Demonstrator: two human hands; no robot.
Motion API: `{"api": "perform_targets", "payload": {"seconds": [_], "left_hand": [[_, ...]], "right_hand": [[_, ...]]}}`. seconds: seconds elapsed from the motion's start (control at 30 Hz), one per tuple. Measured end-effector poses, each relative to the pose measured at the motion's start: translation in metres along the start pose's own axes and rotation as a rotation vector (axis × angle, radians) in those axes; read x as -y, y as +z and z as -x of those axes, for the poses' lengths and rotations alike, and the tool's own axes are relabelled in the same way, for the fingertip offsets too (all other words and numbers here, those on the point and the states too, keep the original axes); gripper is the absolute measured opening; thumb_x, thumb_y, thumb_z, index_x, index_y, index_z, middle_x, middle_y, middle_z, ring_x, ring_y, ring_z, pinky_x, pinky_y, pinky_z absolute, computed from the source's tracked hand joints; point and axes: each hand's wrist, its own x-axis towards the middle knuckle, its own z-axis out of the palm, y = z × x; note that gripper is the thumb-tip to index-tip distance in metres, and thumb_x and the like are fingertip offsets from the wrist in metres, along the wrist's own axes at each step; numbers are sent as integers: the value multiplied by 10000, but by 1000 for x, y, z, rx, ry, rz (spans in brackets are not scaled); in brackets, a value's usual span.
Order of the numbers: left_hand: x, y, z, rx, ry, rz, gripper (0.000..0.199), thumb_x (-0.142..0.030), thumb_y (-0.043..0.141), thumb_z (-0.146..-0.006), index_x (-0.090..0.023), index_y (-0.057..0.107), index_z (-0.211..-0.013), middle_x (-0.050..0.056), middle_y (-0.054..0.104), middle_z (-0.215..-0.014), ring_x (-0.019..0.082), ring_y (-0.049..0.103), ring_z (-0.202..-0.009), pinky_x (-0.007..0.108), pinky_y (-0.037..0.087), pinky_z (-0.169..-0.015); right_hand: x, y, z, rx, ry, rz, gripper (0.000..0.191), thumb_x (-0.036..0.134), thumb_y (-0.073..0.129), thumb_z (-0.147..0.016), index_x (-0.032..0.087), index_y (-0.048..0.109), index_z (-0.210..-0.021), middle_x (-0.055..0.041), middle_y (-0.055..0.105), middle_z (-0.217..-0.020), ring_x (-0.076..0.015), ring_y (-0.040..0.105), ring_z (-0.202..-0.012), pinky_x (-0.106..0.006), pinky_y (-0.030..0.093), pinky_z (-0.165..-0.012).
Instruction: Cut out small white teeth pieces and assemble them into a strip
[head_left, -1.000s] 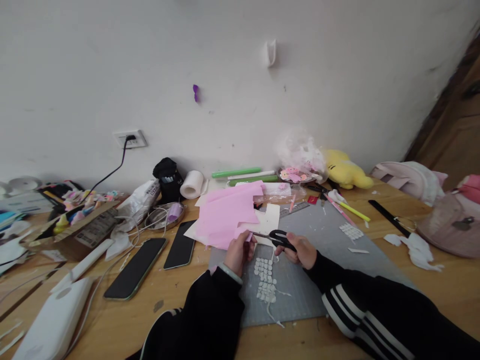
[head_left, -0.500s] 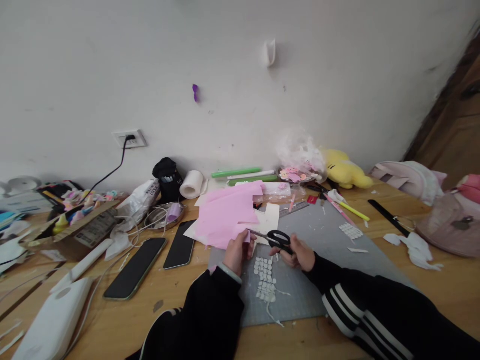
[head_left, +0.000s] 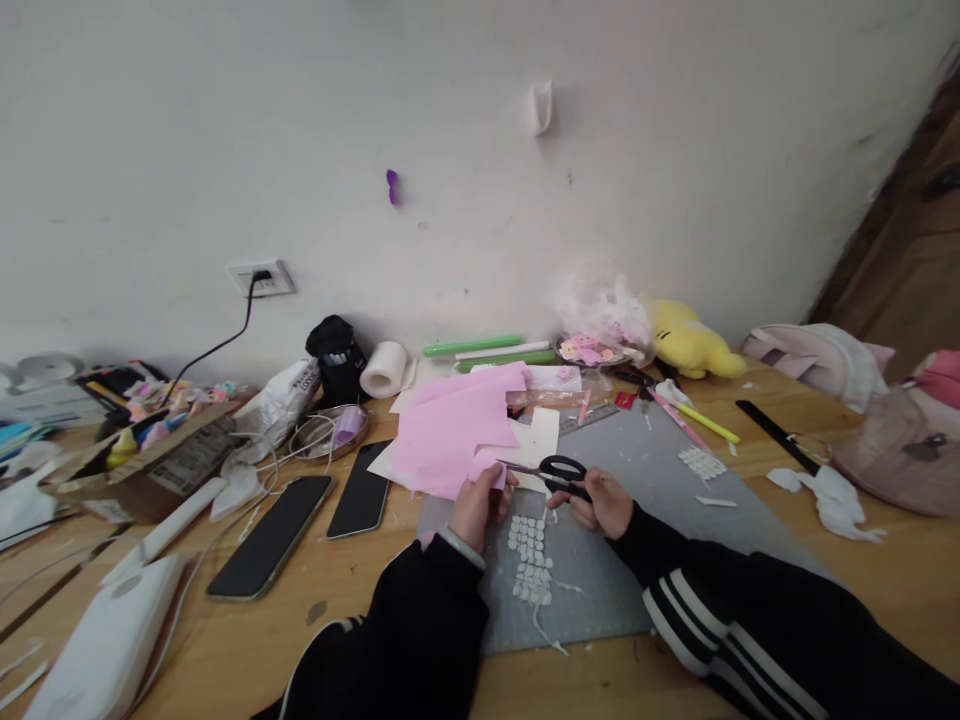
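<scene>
My right hand (head_left: 601, 502) has its fingers through the handles of black-handled scissors (head_left: 564, 474), whose blades point left toward my left hand (head_left: 481, 500). Between the left thumb and fingers is a small piece of pink paper (head_left: 487, 466), with the blade tips right at it. Behind it lies a larger pink sheet (head_left: 450, 425), over white paper; whether the small piece joins it I cannot tell. Below and between my hands, several small white round pieces (head_left: 531, 560) lie in rows on the grey cutting mat (head_left: 600, 600).
Left of the mat lie two dark phones (head_left: 271, 538), a white power bank (head_left: 105, 640), cables and a cardboard box (head_left: 172, 455). A paper roll (head_left: 385, 370) and green tubes (head_left: 480, 345) stand along the wall. A yellow plush toy (head_left: 694, 338) and crumpled tissue (head_left: 836, 503) are at right.
The scissors and my right hand have shifted slightly to the right and up. My left hand has moved slightly and still pinches the pink paper.
</scene>
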Motion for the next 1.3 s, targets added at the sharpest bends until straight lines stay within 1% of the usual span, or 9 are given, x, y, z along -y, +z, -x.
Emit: {"api": "perform_targets", "payload": {"seconds": [0.17, 0.33, 0.7, 0.9, 1.07, 1.13, 1.23, 1.27, 1.3], "left_hand": [[0, -1, 0, -15, 2, 0, 287, -394, 464, -692, -150, 530, -555, -67, 371, -344, 59, 309, -308, 206, 197, -361], [0, -1, 0, -6, -4, 0, 292, -399, 461, -692, -149, 531, -559, -68, 376, -354, 56, 308, -311, 204, 200, -362], [-1, 1, 1, 12, -13, -31, 281, -398, 458, -678, -151, 520, -560, -65, 385, -368, 54, 304, -312, 198, 202, -352], [-2, -1, 0, 20, -5, -95, 299, -427, 423, -679, -159, 500, -569, -66, 370, -371, 59, 302, -319, 197, 213, -355], [-3, 4, 2, 2, -4, -244, 333, -461, 352, -690, -172, 481, -588, -63, 361, -390, 72, 315, -329, 203, 243, -363], [-6, 5, 3, -20, -4, -342, 394, -500, 284, -706, -180, 480, -587, -55, 368, -403, 85, 329, -327, 215, 264, -360], [-25, -4, 5, -107, 18, -543, 528, -554, 165, -731, -182, 509, -582, -14, 434, -443, 122, 406, -362, 247, 317, -385], [-35, -11, 6, -162, 41, -623, 535, -565, 175, -734, -182, 524, -604, 5, 478, -484, 140, 459, -420, 259, 352, -429], [-46, -20, 6, -243, 75, -706, 501, -565, 217, -735, -187, 532, -642, 21, 522, -555, 164, 522, -531, 270, 389, -510]], "right_hand": [[2, 2, 1, -67, 22, -32, 727, 813, 438, -479, 107, 611, -508, 113, 202, -271, -15, 126, -254, -210, 61, -292], [5, 3, 0, -103, 54, -47, 726, 820, 449, -439, 112, 605, -481, 113, 210, -260, -12, 142, -240, -203, 61, -286], [14, 8, 3, -135, 103, -51, 690, 785, 509, -433, 103, 603, -472, 112, 225, -241, -14, 152, -234, -215, 48, -299], [16, 8, 4, -149, 110, -51, 687, 777, 505, -455, 98, 603, -472, 111, 225, -242, -14, 150, -238, -213, 47, -302], [17, 8, 4, -158, 118, -47, 663, 769, 514, -455, 111, 597, -461, 112, 220, -248, -15, 153, -237, -206, 54, -300], [17, 8, 4, -162, 117, -49, 664, 778, 504, -448, 120, 589, -455, 113, 211, -247, -15, 144, -237, -207, 55, -302], [17, 6, 3, -174, 107, -52, 684, 800, 466, -450, 130, 598, -492, 119, 189, -249, -20, 126, -246, -210, 57, -308], [18, 5, 2, -177, 105, -51, 692, 804, 452, -456, 131, 602, -510, 122, 179, -252, -21, 117, -250, -211, 55, -308], [18, 5, 2, -180, 103, -49, 697, 806, 440, -465, 132, 604, -524, 124, 171, -257, -23, 111, -254, -212, 54, -308]]}}
